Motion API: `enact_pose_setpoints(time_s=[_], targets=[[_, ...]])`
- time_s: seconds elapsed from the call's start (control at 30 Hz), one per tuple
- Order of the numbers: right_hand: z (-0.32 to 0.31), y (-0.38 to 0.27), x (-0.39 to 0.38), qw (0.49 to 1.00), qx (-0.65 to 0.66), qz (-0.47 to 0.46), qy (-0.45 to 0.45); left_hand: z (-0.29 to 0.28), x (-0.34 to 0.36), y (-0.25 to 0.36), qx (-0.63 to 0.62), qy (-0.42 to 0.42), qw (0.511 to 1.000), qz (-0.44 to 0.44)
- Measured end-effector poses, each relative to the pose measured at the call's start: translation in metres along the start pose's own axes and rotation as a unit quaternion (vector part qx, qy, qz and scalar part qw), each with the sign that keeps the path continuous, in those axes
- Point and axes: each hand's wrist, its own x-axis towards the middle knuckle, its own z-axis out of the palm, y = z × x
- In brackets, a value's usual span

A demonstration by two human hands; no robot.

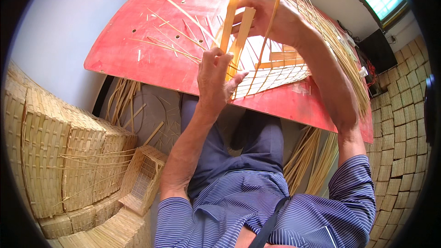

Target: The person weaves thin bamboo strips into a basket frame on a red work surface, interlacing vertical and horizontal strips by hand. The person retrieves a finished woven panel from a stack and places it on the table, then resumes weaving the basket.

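A partly woven bamboo basket [275, 77] rests tilted at the near edge of the red table, its open-lattice face toward me. Wide bamboo strips [228, 20] stand up from its left corner. My left hand [214, 78] is closed on that corner, with the thumb on the near side and the fingers curled at the strips' foot. Higher up, my right hand [275, 18] reaches round from the right. Its fingers are bent behind the upright strips and partly hidden by them, so their exact grip does not show. A thin strip [271, 23] passes in front of the right hand.
Bamboo offcuts [172, 41] lie scattered on the red table [124, 32]. Long thin strips [342, 50] run along its right side. Stacked woven baskets [50, 151] stand at the left, more [399, 133] at the right. Bundled strips [312, 156] lie under the table.
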Motion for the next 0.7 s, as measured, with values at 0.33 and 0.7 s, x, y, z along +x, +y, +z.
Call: enact_pose_setpoints(time_s=[0.33,0.7], targets=[[-0.005,-0.025,-0.058,0.931,-0.327,-0.007,0.159,0.006,0.017,-0.003,-0.033,-0.031,0.997,0.057],[0.017,-0.024,-0.050,0.956,-0.264,-0.025,0.123,0.012,0.014,0.005,0.035,-0.039,0.996,0.068]])
